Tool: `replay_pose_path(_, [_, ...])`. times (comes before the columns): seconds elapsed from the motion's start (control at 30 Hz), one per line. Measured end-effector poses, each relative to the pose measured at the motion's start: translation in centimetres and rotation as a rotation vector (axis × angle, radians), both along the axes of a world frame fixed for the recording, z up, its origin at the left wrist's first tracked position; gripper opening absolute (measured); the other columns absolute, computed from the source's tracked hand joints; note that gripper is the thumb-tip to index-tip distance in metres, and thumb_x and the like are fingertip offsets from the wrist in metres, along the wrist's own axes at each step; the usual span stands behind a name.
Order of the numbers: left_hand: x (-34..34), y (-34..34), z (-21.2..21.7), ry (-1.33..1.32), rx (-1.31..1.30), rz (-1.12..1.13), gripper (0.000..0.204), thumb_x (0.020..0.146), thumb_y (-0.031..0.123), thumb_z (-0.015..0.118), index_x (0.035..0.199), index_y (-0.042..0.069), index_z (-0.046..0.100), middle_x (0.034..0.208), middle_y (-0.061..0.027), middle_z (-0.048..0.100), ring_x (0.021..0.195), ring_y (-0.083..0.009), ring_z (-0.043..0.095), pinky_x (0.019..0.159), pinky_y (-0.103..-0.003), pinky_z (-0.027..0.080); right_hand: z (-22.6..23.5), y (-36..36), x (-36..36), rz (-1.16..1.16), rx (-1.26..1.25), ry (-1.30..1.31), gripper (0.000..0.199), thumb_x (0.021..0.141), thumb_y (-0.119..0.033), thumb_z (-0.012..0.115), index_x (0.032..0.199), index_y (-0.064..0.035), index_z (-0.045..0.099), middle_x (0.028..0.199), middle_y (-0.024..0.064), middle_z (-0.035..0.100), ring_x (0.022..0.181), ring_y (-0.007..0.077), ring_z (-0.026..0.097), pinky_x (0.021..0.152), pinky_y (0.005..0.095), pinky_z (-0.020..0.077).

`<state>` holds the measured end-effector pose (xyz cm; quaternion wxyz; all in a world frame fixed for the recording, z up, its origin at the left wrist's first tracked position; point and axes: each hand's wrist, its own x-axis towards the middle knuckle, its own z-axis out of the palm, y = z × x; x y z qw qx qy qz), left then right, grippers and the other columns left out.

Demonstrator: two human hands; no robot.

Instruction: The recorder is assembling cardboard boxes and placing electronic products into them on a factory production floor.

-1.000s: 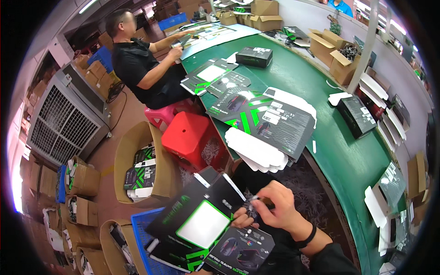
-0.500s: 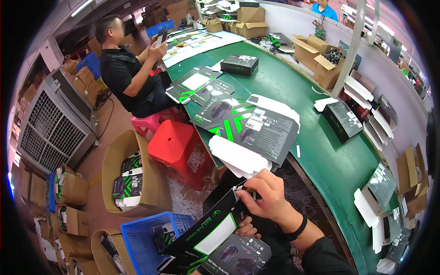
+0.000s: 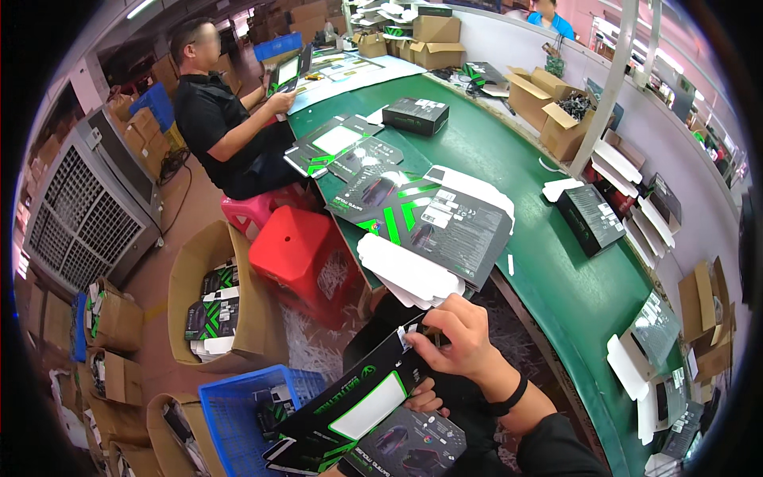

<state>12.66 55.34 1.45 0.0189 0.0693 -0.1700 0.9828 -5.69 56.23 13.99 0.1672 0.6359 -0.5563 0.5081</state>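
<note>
Low in front of me I hold a black-and-green mouse box (image 3: 389,358), an unfolded printed carton with a white window panel. My right hand (image 3: 463,340) pinches its upper corner between thumb and fingers, by a small whitish patch. My left hand (image 3: 427,397) shows only its fingertips, curled round the box's edge; the carton hides the rest. Just beyond my right hand, flat open cartons (image 3: 469,234) of the same print lie on the green table, white flaps over its near edge.
The green table (image 3: 548,294) curves along my right, with closed black boxes (image 3: 590,216) on it. To the left are a blue basket (image 3: 214,413), a large cardboard box (image 3: 262,334) of cartons and a red stool (image 3: 294,246). A seated co-worker (image 3: 230,119) handles a similar carton.
My view has shifted slightly. Both my hands keep their grip on the box, nearly in place. The co-worker's carton has turned, so its printed, white-windowed face shows.
</note>
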Motion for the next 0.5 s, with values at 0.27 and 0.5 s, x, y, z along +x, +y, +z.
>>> replay_pose_path(0.27, [0.3,0.4,-0.9,0.008,0.024,-0.032,0.017,0.099,0.024,0.051,0.086,0.016,0.043,0.067,0.0064,0.035,0.072,-0.0100,0.041,0.105,-0.036,0.032,-0.3,0.2,0.3,-0.051,-0.007,0.344,0.034,0.070,-0.025,0.088,0.071,-0.0108,0.057,0.062,-0.0015,0.048,0.050,0.0151,0.045,0.043,0.0288,0.0359])
replay_pose_path(0.5, [0.1,-0.2,-0.9,-0.002,0.029,-0.019,0.017,0.099,0.025,0.052,0.087,0.017,0.043,0.068,0.0069,0.037,0.073,-0.0094,0.041,0.103,-0.037,0.030,-2.0,1.4,2.4,0.017,-0.001,0.284,0.029,0.072,-0.024,0.086,0.073,-0.0125,0.060,0.061,-0.0030,0.045,0.052,0.0131,0.047,0.045,0.0269,0.0356])
